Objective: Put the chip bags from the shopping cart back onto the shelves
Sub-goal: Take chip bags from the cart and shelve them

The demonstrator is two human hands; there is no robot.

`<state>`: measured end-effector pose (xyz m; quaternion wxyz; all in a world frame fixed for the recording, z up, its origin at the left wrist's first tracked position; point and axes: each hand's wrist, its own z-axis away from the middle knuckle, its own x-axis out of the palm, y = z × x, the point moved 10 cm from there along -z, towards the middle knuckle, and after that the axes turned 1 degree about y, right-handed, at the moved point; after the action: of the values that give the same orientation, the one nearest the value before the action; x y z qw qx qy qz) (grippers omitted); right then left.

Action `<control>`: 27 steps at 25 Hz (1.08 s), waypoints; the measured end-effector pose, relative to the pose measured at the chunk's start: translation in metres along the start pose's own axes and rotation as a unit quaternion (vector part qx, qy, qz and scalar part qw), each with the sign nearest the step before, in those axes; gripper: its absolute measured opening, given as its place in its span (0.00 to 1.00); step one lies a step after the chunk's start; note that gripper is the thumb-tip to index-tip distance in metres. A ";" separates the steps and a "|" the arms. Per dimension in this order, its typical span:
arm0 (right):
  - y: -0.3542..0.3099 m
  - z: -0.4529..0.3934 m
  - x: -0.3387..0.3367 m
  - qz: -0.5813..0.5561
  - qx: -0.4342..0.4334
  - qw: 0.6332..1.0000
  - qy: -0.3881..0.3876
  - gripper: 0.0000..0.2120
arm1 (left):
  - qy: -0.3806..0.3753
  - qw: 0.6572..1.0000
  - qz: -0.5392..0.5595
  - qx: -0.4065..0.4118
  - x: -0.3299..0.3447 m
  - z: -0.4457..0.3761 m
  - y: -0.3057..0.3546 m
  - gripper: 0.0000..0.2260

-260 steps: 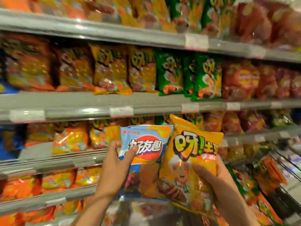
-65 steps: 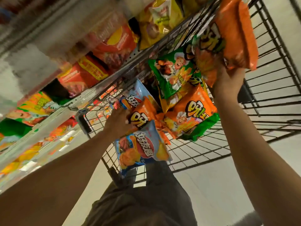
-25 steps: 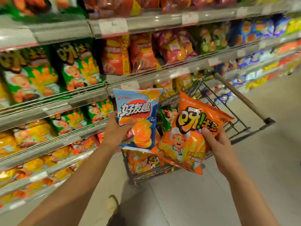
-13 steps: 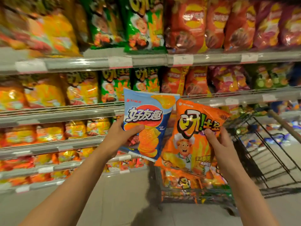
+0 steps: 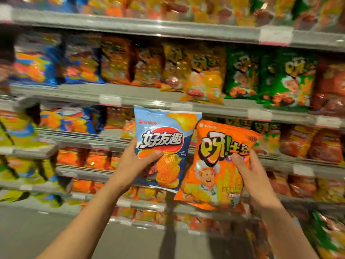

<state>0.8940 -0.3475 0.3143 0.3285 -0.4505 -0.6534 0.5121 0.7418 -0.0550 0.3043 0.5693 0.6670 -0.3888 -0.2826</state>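
My left hand grips a blue chip bag by its left edge, thumb curled across the front. My right hand pinches an orange chip bag at its right side, thumb pressed on the front. Both bags stand upright, edges touching, raised before blurred shelves stocked with snack bags.

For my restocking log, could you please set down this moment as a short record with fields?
setting: shop aisle facing grey shelves stocked with chip bags
left hand: grips a blue chip bag, thumb on its front
right hand: grips an orange chip bag, thumb on its front
bags: upright, side by side, held in front of the shelves
matching stock: blue bags at upper left
image: shelves blurred
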 end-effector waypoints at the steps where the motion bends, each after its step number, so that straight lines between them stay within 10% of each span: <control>1: -0.009 -0.005 0.039 -0.008 -0.011 1.000 -0.020 0.15 | 0.025 1.000 -0.006 0.011 -0.039 -0.001 0.012 0.22; 14: -0.067 -0.078 0.355 -0.023 -0.083 0.982 -0.170 0.17 | 0.233 0.967 -0.047 0.095 -0.331 -0.029 0.095 0.24; 27: -0.073 -0.248 0.403 -0.075 -0.079 0.986 -0.126 0.14 | 0.108 0.978 -0.090 0.155 -0.337 -0.275 0.159 0.08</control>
<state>0.9440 0.1132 0.4357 0.2441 -0.3568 -0.7600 0.4854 0.7545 0.3682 0.4908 0.4698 0.8061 -0.3026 -0.1947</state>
